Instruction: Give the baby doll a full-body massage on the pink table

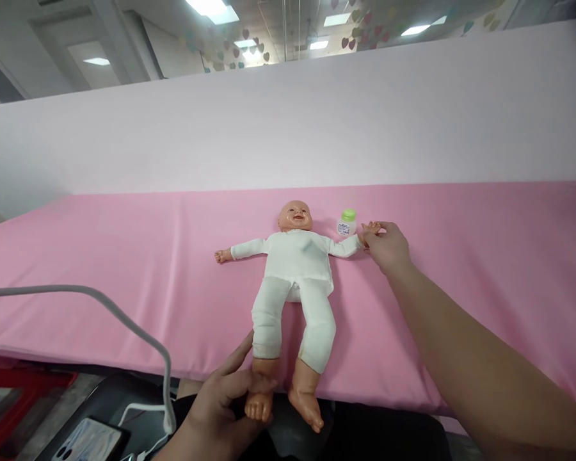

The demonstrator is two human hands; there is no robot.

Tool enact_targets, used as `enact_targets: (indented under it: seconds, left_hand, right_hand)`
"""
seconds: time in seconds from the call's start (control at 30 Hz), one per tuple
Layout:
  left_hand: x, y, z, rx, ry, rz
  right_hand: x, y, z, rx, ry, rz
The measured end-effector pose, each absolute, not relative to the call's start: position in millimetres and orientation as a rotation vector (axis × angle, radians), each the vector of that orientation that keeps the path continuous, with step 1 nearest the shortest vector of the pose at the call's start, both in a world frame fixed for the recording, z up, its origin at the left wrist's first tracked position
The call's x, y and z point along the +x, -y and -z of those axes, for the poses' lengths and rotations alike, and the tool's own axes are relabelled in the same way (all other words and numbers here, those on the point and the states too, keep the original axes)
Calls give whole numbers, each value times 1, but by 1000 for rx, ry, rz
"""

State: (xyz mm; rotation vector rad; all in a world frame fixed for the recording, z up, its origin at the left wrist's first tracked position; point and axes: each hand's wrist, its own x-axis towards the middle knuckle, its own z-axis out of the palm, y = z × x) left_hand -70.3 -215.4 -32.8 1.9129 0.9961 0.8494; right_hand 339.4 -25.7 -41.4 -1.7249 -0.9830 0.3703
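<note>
Left hand gripping white-clad plastic baby doll by ankle; right hand pinching its wrist near pale green-lidded jar.

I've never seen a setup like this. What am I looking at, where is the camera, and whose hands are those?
There is no robot here: these are a person's own bare hands. The single picture comes from a camera worn on that person's head, looking forward and down, so you see roughly what they see.

A doll in white clothes lies face up on a pink cover. The left hand holds it by one ankle, thumb across the front. The right hand has the doll's hand between thumb and fingers. Close by stands a small jar with a green lid, which neither hand touches.

At lower left are a pale cable and a phone.
</note>
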Motion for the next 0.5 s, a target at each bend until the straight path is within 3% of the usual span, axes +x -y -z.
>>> enact_targets:
  seconds: [0.23,0.5]
  left_hand:
    - [-64,199,13,1745,-977,-837]
    - [-35,164,-24,1867,-983,-774]
  right_hand:
    - [264,55,12,-1356,1359,-201]
    - [220,66,23,-1168,1976,46]
